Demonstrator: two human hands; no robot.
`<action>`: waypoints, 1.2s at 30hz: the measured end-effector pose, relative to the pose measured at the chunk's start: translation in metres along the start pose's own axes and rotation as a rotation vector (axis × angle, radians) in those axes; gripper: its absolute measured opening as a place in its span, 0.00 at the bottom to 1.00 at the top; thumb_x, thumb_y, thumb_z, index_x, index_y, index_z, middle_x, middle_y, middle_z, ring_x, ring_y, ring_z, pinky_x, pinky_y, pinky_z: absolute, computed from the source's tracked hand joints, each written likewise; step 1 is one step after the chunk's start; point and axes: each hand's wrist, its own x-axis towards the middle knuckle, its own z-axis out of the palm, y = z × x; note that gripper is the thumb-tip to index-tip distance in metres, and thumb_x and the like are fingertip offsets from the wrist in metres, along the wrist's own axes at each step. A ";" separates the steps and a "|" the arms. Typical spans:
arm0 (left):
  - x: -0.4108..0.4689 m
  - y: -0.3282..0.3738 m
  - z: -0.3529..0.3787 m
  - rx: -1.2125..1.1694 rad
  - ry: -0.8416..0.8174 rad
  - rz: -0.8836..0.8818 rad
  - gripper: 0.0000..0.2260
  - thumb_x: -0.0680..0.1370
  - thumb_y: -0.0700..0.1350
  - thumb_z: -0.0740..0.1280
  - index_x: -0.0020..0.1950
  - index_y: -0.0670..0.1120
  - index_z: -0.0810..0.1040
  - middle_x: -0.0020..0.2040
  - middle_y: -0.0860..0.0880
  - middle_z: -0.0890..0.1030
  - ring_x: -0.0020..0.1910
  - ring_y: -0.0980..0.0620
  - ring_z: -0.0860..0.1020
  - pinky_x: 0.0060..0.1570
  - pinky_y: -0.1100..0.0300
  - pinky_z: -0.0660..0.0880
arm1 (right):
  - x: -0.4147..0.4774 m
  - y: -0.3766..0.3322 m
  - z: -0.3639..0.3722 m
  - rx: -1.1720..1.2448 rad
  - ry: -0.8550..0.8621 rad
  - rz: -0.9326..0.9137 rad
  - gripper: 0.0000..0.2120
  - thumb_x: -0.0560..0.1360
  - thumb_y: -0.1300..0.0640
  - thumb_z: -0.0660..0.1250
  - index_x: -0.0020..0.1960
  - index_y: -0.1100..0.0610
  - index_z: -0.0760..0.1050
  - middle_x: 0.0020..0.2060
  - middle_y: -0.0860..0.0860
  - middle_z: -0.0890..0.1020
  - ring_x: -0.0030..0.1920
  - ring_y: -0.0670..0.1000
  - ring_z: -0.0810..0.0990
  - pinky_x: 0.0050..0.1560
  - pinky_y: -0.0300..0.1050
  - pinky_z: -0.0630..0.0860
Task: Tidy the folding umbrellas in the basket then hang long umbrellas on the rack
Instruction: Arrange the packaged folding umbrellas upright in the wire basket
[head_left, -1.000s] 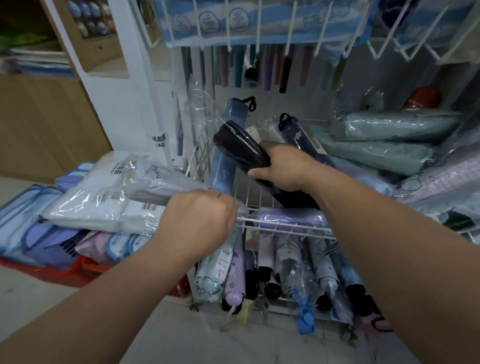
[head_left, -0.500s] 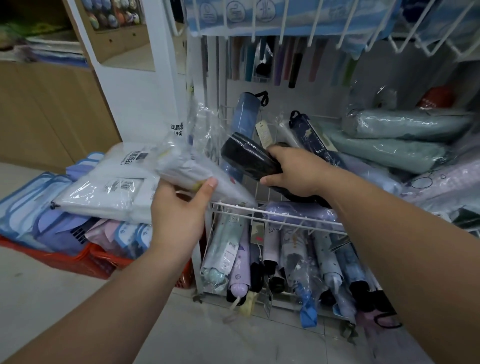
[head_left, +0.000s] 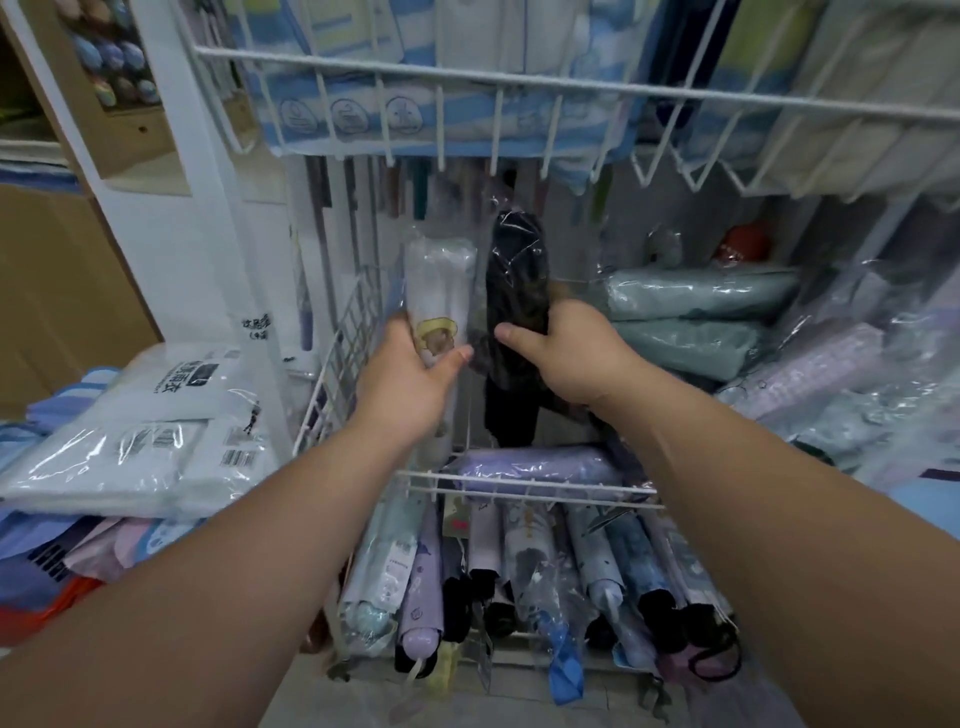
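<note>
Two folding umbrellas upright, side by side, lower ends behind the wire basket (head_left: 519, 487) front rim; left hand (head_left: 410, 382) curls thumb and fingers round the white umbrella (head_left: 439, 280); right hand (head_left: 569, 356) grips the black umbrella (head_left: 517, 270); a lavender umbrella (head_left: 535, 464) lies along that rim.

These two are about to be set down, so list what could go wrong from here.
1. The pale wrapped umbrella in the left hand and the black umbrella in the right hand are both held upright in glossy plastic. If released like this, they may slip or topple.
2. The black umbrella's loose lower end could snag on the wire basket.
</note>
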 end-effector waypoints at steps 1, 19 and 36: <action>0.006 0.005 0.003 0.013 -0.002 0.019 0.14 0.77 0.51 0.72 0.56 0.48 0.72 0.44 0.54 0.79 0.45 0.53 0.80 0.43 0.58 0.76 | 0.002 0.001 0.001 0.038 0.014 0.038 0.22 0.77 0.46 0.69 0.67 0.57 0.73 0.58 0.56 0.82 0.58 0.58 0.79 0.56 0.46 0.75; 0.002 0.000 0.001 -0.024 -0.406 -0.035 0.41 0.58 0.58 0.83 0.67 0.55 0.68 0.57 0.56 0.79 0.56 0.54 0.79 0.58 0.52 0.77 | 0.023 0.003 -0.002 0.992 0.307 0.411 0.12 0.78 0.49 0.69 0.50 0.58 0.79 0.44 0.56 0.86 0.45 0.59 0.86 0.47 0.58 0.84; 0.010 -0.004 0.003 0.136 -0.551 0.204 0.51 0.66 0.42 0.81 0.79 0.59 0.53 0.61 0.62 0.76 0.58 0.56 0.80 0.52 0.56 0.82 | 0.012 0.006 -0.023 0.787 0.589 0.352 0.21 0.80 0.49 0.67 0.66 0.58 0.66 0.56 0.52 0.80 0.54 0.53 0.80 0.57 0.49 0.79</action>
